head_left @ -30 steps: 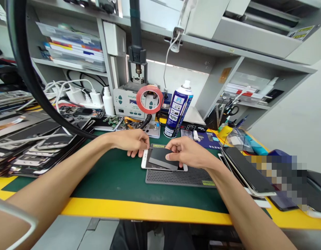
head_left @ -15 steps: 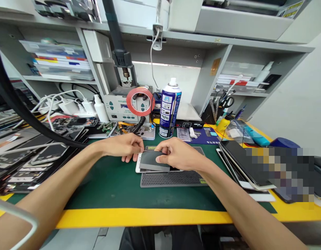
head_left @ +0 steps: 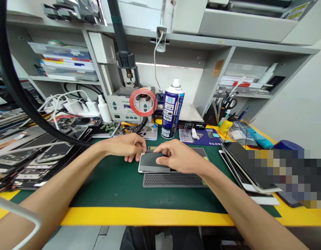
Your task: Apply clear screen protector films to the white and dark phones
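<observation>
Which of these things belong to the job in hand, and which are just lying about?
Seemingly in use: right hand holding dark sheet; left hand at its far-left corner; white-edged phone underneath; perforated mat.

Lying about: spray can; red ring; yellow bottle.

A tall blue spray can point(head_left: 171, 116) with white cap stands at one o'clock; at eleven, a flat red ring point(head_left: 142, 113) fronts a pale grey control unit point(head_left: 121, 111). Thin dark phone parts point(head_left: 52, 155) lie piled at nine, black-screened phones point(head_left: 247, 166) at three.

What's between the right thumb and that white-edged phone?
A dark grey sheet, seen in the head view: over the phone, under the right thumb.
</observation>
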`<state>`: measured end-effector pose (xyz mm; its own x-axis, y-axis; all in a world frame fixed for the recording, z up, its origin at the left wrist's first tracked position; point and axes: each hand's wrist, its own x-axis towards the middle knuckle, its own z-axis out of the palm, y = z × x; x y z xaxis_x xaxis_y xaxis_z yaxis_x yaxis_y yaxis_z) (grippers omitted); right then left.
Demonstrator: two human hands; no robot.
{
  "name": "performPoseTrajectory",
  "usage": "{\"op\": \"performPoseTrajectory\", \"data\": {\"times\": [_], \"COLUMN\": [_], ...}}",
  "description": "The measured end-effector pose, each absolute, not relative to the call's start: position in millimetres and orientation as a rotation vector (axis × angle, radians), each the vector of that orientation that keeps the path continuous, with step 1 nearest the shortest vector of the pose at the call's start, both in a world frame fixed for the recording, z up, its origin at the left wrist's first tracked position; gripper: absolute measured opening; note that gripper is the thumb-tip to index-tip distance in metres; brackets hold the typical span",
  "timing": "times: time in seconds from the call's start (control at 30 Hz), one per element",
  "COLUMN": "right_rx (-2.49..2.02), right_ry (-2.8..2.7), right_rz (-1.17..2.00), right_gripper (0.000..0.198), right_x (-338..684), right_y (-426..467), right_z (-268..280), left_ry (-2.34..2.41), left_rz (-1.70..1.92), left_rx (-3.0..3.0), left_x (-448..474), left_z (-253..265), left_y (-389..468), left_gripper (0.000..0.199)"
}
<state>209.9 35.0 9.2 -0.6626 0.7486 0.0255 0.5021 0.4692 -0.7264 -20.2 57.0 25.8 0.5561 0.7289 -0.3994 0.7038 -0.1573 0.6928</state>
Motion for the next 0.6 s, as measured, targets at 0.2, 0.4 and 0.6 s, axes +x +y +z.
{"op": "performPoseTrajectory", "data": {"times": [0.2,0.4,0.6], "right_rx": [-0.998,-1.038,-1.019], "right_ry": [-2.288,-2.271,-2.321], "right_rz": [1.191,1.112,1.084], "right_gripper": [0.024,0.022,0.024], "right_x": [210,206,199], "right_y": [36,40,35], "right_z": [14,11,11], "left_ry": [1.180,1.162,1.160], "left_rz": [0.040,0.062,0.077], "left_rx": [1.881,1.866,1.868], "left_x": [-21,-24,-24], "left_z": [26,25,24], "left_y": [56,55,55], "left_gripper": [0.013,0.017,0.015]}}
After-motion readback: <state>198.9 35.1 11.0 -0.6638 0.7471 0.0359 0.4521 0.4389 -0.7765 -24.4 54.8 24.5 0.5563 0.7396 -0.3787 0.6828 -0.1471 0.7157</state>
